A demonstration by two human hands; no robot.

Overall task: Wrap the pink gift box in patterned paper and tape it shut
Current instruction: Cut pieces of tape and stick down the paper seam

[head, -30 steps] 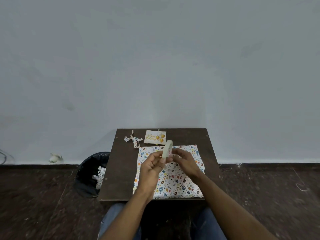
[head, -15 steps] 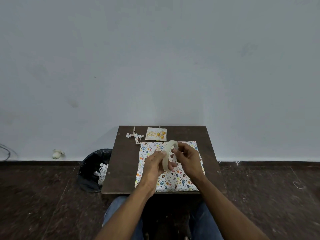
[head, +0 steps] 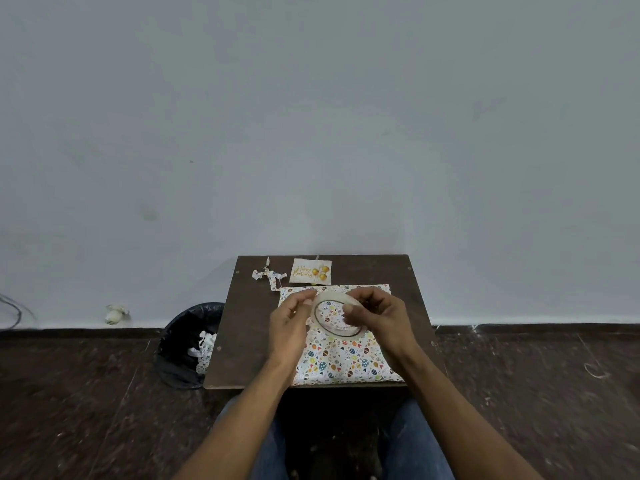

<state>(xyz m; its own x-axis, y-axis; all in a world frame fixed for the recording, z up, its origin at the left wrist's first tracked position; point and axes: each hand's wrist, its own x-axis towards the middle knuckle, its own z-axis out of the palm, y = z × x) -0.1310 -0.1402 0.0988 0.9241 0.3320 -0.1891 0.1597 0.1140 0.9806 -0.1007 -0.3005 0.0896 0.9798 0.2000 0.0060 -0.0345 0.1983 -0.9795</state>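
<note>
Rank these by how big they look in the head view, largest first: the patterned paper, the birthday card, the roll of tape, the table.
1. Table
2. Patterned paper
3. Roll of tape, though held up nearer the camera, so it may look oversized
4. Birthday card

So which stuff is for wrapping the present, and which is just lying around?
For wrapping:
- patterned wrapping paper sheet
- pale tape roll, held by left hand and right hand

Lying about:
- cream birthday card
- crumpled paper scrap
- black bin

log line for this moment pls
stage: taping prep | both hands hold tape roll above patterned paper | pink box: not visible
</note>
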